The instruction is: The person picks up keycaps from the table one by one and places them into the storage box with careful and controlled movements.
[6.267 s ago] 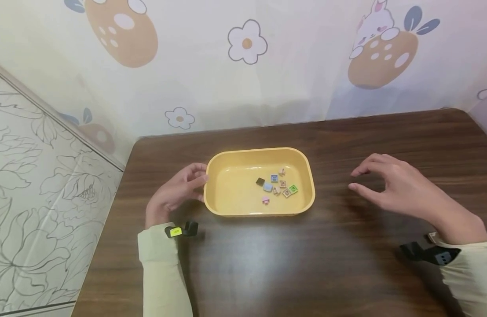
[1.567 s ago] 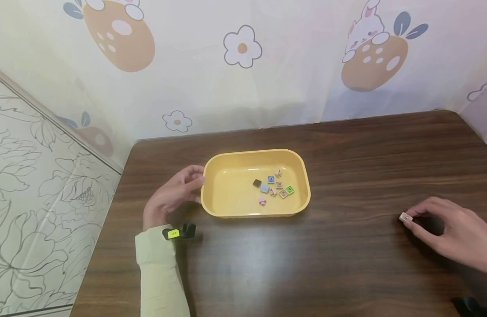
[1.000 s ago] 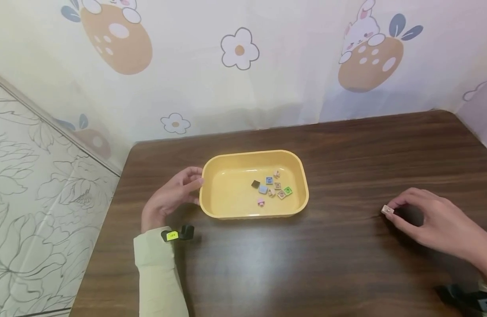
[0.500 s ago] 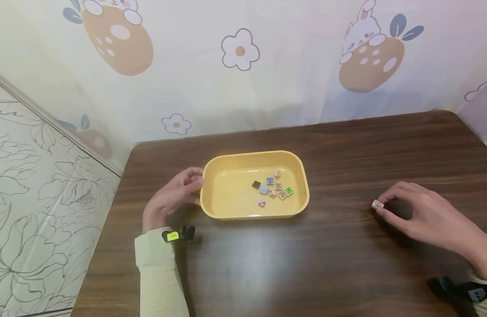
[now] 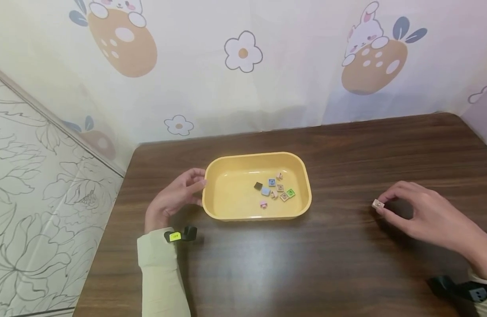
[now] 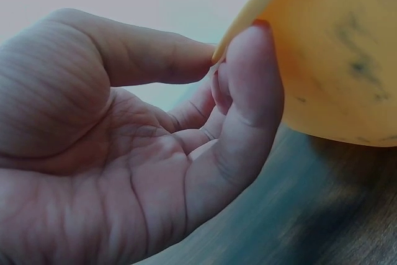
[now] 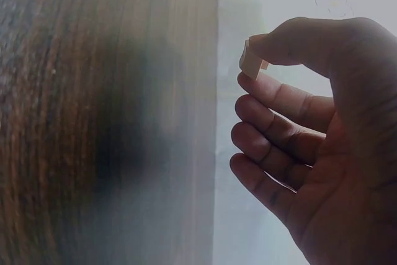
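A small beige square block is pinched between the thumb and index finger of my right hand, above the right part of the table. In the right wrist view the block shows a short stub on one side, and the other fingers lie loosely curled below it. My left hand pinches the left rim of a yellow tray; in the left wrist view, thumb and index finger meet at the tray's edge. Inside the tray lie several small square pieces, among them a black piece, a blue piece and a green piece.
The tray stands on a dark wood-grain table. A wall covering with flowers and rabbits rises behind the table's far edge. At the left is a white panel with line-drawn flowers. Dark straps with cameras sit at both wrists.
The right hand was bare at first, then appeared farther right pinching the block. It has moved left with it and barely moves over the last half second. The left hand stays at the tray.
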Available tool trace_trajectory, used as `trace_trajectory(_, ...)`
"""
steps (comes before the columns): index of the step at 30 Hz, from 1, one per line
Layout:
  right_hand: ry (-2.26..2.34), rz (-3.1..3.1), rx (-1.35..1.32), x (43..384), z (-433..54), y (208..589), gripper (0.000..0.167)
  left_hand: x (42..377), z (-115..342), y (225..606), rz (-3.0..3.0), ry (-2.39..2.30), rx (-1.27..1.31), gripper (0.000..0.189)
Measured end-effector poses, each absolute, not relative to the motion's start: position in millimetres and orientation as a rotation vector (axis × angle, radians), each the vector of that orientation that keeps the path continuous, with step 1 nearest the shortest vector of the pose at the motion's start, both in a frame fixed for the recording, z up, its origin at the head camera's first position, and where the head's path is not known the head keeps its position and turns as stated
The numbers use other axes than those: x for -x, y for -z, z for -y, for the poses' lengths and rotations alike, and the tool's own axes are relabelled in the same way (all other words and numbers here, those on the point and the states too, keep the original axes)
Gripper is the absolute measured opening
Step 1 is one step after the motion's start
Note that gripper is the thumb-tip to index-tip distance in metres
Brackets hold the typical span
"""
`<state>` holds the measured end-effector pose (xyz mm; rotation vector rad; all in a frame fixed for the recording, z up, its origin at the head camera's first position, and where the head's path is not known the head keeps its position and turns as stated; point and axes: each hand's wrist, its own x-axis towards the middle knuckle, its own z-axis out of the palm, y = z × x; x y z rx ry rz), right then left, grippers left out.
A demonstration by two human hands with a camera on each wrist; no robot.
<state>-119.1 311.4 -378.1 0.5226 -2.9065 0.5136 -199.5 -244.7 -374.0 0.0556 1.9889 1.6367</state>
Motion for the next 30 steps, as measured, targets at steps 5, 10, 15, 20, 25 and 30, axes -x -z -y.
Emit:
trace_trajectory(5,-0.513,2.903,-0.538,121.5,-309.8,376.7,0.025,198.7,245.4,373.8,-1.997,-1.632,-0.066,0.043)
trace_trajectory(10,-0.514,2.882,-0.558,125.6,-307.1,375.2,0.026,197.2,246.4,374.2,-2.001,-1.628,-0.063,0.042)
trace_trajectory(15,-0.52,2.883,-0.567,129.0,-303.2,374.1,0.025,197.1,246.6,374.4,-1.996,-1.633,-0.071,0.042)
trace_trajectory(20,-0.523,2.877,-0.588,131.9,-298.7,372.4,0.025,197.8,245.2,373.3,-1.992,-1.633,-0.077,0.042)
trace_trajectory(25,-0.573,2.843,-0.653,136.5,-292.4,371.9,0.029,199.0,244.4,373.8,-1.997,-1.628,-0.065,0.043)
trace_trajectory(30,-0.591,2.832,-0.692,141.1,-285.2,370.2,0.028,199.1,244.0,371.3,-2.002,-1.625,-0.065,0.043)
